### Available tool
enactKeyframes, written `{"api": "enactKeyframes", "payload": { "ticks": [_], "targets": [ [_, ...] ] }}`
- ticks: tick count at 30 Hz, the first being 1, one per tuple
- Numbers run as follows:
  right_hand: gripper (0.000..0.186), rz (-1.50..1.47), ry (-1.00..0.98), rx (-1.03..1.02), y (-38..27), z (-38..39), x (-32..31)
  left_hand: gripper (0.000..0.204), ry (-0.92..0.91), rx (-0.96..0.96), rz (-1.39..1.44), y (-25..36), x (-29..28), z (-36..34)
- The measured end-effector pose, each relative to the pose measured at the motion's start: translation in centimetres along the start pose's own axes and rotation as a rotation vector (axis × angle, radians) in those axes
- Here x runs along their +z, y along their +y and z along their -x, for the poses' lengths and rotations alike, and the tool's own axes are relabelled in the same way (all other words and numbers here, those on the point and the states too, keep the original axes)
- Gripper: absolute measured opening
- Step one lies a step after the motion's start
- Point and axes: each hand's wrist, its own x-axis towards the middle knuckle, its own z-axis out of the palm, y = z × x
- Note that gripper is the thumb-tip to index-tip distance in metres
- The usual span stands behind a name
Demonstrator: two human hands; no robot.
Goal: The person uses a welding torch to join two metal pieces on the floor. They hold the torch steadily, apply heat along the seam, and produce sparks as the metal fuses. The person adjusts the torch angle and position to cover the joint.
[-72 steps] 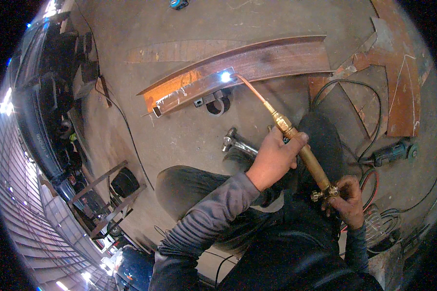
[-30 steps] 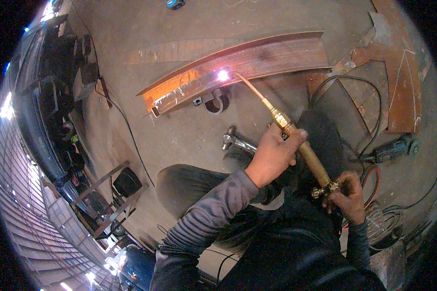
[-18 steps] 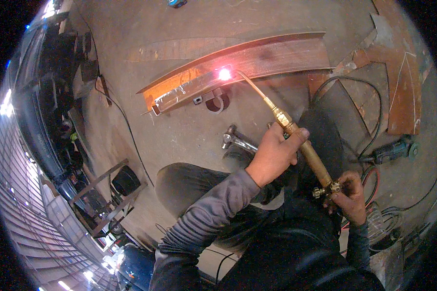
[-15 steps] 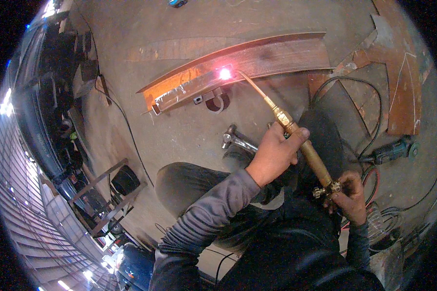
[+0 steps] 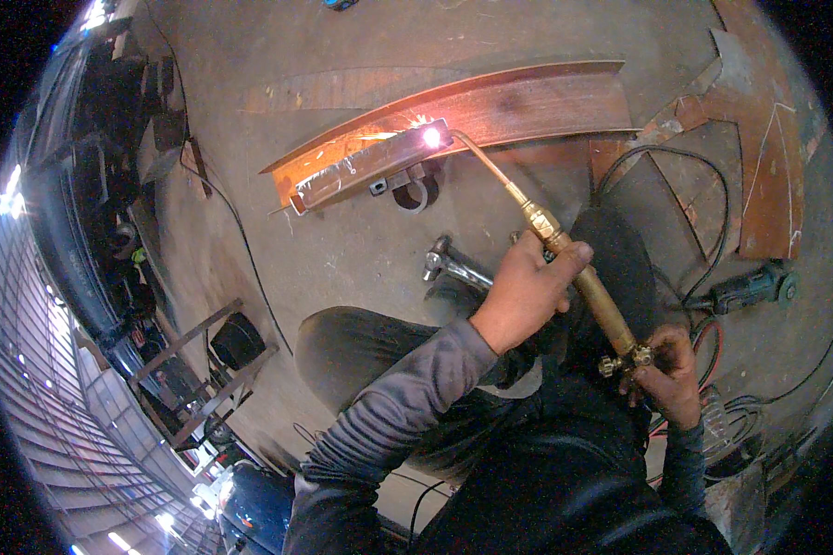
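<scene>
A brass gas torch slants from my lap up to the left, its thin bent tip ending at a bright glow on a rusty steel beam. My left hand is wrapped round the torch's upper barrel, thumb on top. At its lower end my right hand grips it by the valve knobs; some of those fingers are hidden behind it. Sparks fly to the left from the glow, which sits at the end of a narrow steel strip along the beam's near side.
Under the beam's near side lies a short pipe ring. A hammer rests beside my knees. To the right are an angle grinder, hoses and cut rusty plates. A metal frame stands at the left.
The torch tip and its glow have shifted slightly right along the beam. Sparks now spray up and left from the glow. Both hands keep their grip.
</scene>
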Motion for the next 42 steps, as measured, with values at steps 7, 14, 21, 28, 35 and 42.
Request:
{"api": "enactKeyframes", "payload": {
  "ticks": [7,14,21,28,35,42],
  "targets": [
    [0.04,-0.042,-0.017,0.0,0.0,0.1,-0.3,0.036,-0.016,-0.041,0.056,1.2,0.0,0.3],
    [0.041,0.018,-0.021,-0.035,0.4,0.2,-0.6,0.032,-0.018,-0.005,0.01,0.4,0.1,0.2],
    [0.042,-0.027,-0.011,0.019,0.0,0.2,-0.2,0.032,-0.009,-0.041,0.02,0.4,0.2,0.2],
    [0.044,0.231,0.065,-0.078,2.7,0.2,-2.0,0.034,0.026,0.025,0.0,0.1,0.1,0.3],
    [0.051,0.15,0.079,-0.059,0.8,0.9,-1.0,0.037,0.103,0.129,0.154,1.7,-1.0,1.3],
    [0.057,0.297,0.078,0.015,-0.6,0.9,0.7,0.037,0.086,0.186,0.206,1.7,-1.1,2.1]
  ]
}}
